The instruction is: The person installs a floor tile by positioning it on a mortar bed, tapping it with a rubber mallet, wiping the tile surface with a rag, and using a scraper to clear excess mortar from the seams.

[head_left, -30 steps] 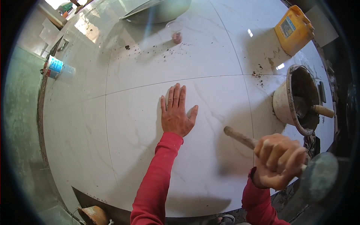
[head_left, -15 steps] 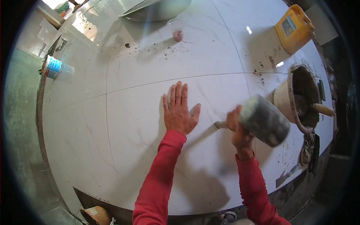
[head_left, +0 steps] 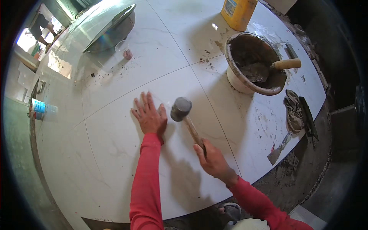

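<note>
My left hand (head_left: pixel 151 119) lies flat on a large white marbled floor tile (head_left: pixel 115 153), its fingers spread. My right hand (head_left: pixel 212 159) is wrapped round the wooden handle of a rubber mallet (head_left: pixel 181 109). The mallet's dark grey head is just right of my left hand's fingers. Whether that head touches the tile or hangs a little above it, I cannot tell. Thin joints between the tiles run beyond and to the right of my hands.
At the right stands a mortar-caked bucket (head_left: pixel 234 78) with a wooden-handled trowel (head_left: pixel 285 64) in it. Behind are a yellow jug (head_left: pixel 239 15) and a large basin (head_left: pixel 115 34). A rag (head_left: pixel 294 111) and a scraper (head_left: pixel 279 151) lie near the right edge. A person (head_left: pixel 39 27) stands far left.
The mallet has swung from the right to beside my left hand, its head now pointing away from me. The view has shifted rightward. My left hand stays flat on the tile.
</note>
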Available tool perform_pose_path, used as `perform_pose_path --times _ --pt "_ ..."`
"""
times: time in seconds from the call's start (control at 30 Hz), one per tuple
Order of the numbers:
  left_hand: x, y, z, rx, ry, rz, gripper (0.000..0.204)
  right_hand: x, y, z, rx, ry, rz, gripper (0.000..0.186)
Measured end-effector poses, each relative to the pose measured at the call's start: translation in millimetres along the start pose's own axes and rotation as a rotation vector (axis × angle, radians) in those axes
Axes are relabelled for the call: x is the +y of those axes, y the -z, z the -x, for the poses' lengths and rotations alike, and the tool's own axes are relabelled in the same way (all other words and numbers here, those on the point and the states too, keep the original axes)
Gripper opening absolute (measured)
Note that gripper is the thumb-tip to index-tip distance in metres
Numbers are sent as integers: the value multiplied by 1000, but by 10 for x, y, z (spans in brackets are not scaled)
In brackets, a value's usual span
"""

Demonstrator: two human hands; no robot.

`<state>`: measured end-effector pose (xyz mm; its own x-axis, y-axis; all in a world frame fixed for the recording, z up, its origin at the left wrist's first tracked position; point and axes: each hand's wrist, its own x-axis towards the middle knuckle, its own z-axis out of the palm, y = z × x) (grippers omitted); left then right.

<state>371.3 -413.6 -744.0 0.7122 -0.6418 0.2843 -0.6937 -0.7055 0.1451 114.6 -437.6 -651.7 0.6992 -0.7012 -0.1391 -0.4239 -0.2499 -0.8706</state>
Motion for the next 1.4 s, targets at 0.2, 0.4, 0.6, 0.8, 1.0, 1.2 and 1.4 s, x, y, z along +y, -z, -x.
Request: perform_pose_path --times 0.2,0.4,0.6,0.8,1.0,1.2,1.4 --pt "-8 64 11 -119 -71 22 70 -226 516 230 95 169 72 22" --pt "133 -29 -60 -123 -41 36 73 329 431 -11 194 296 354 23" --pt "-361 -192 -28 37 -112 87 76 -429 418 -108 73 115 160 21" --pt "-459 139 14 -72 -42 93 71 -564 554 158 26 111 55 23" --pt "-528 129 96 -2 -6 140 71 253 264 278 289 348 -174 27" --pt "-648 134 151 19 10 128 70 45 -21 519 31 138 413 22" --pt "-348 95 306 82 37 186 72 -78 246 524 -41 -4 264 19"
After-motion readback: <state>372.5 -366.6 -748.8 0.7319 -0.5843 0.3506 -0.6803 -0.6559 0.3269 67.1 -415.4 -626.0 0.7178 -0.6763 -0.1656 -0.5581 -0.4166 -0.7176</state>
